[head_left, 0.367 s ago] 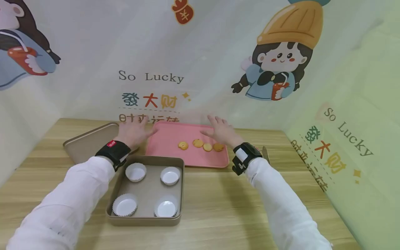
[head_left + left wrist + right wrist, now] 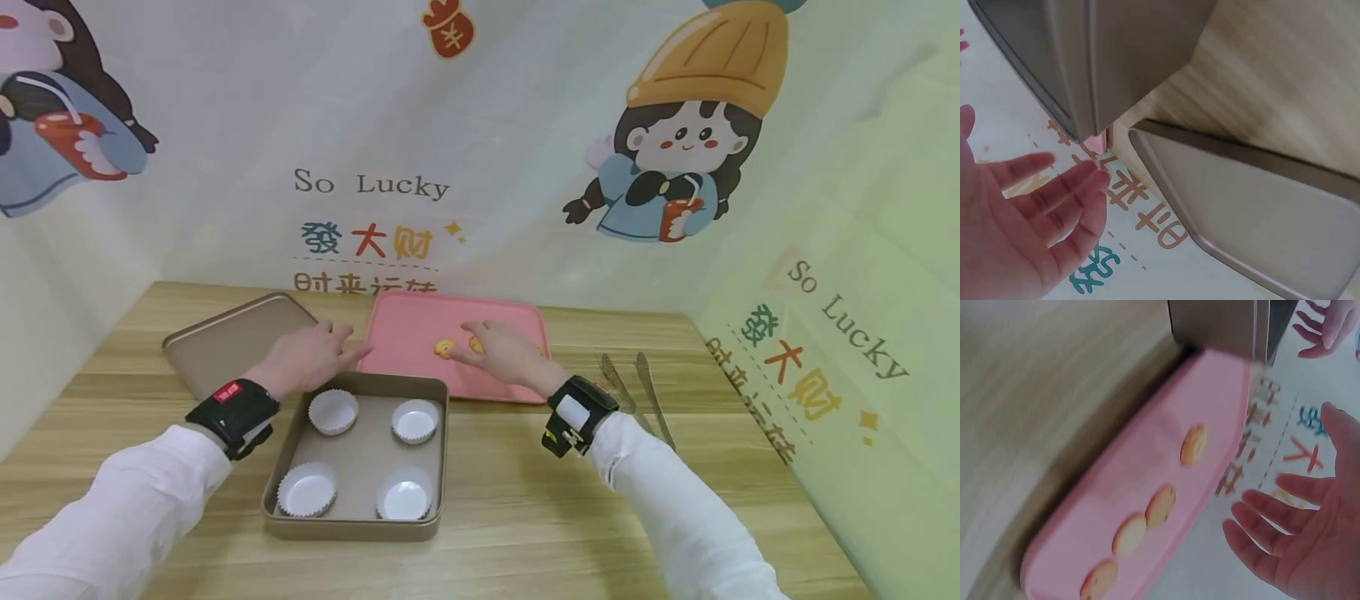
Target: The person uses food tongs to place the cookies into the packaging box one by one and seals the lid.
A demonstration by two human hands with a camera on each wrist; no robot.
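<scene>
Surface (image 2: 510, 521) of pale wood grain carries everything: one pink tray (image 2: 420, 319) at the back, one brown tin (image 2: 356, 530) nearer the person, and one shallow brown lid (image 2: 225, 346) lying beyond the tin's left side. Left grip (image 2: 306, 358), fingers loose and apart near the tin's back-left corner, holds nothing; right grip (image 2: 504, 357), likewise relaxed and apart over the pink tray, holds nothing either. Two slim metal utensils (image 2: 654, 393) lie at the right, untouched. Four white fluted cups (image 2: 333, 412) stand in the tin, one towards each corner, and look empty. Four cookies (image 2: 1193, 445) lie on the pink tray; none sits in a cup, so setting out the cups seems done and handling the cookies seems not yet begun
</scene>
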